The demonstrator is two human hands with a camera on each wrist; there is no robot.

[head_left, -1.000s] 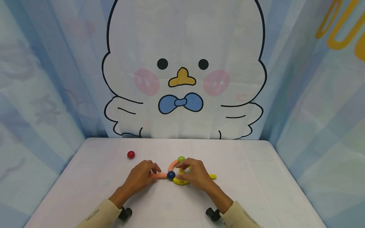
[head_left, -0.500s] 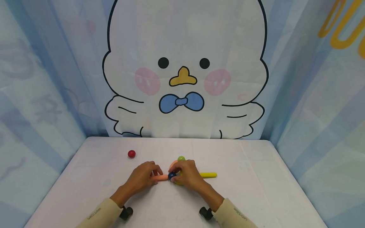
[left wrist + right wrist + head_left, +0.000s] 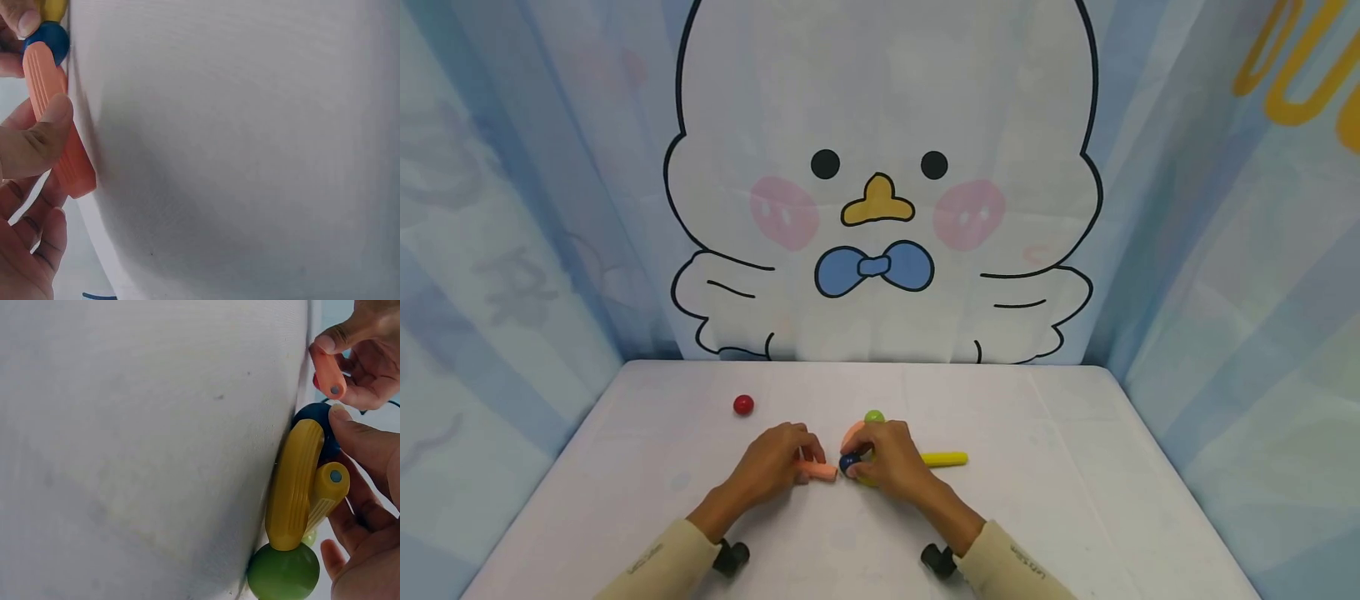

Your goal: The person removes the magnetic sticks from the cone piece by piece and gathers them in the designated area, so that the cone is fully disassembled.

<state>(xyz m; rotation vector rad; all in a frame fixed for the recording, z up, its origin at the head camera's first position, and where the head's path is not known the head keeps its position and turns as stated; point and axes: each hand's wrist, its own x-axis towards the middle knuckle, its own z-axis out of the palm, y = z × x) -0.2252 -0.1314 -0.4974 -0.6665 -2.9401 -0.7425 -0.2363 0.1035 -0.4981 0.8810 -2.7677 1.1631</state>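
Note:
My left hand (image 3: 778,458) pinches a straight orange magnetic stick (image 3: 820,471) between thumb and fingers. A small gap parts its magnet-dotted end from a dark blue ball (image 3: 848,463). My right hand (image 3: 891,458) grips that ball with thumb and fingertips. Joined to the ball are a curved orange stick (image 3: 853,433), leading up to a light green ball (image 3: 874,416), and a thick yellow stick (image 3: 294,487). The yellow stick meets a darker green ball (image 3: 284,572); another yellow stick (image 3: 325,494) shows its magnet end beside it. My right hand hides much of the assembly in the head view.
A red ball (image 3: 743,405) lies on the white table (image 3: 1075,500) towards the back left. A straight yellow stick (image 3: 946,459) sticks out to the right, past my right hand. Printed cloth (image 3: 880,325) hangs behind the table.
My right hand has moved left and taken hold of the blue ball. The straight orange stick in my left hand, earlier touching that ball, now stands apart from it, its end angled nearer me.

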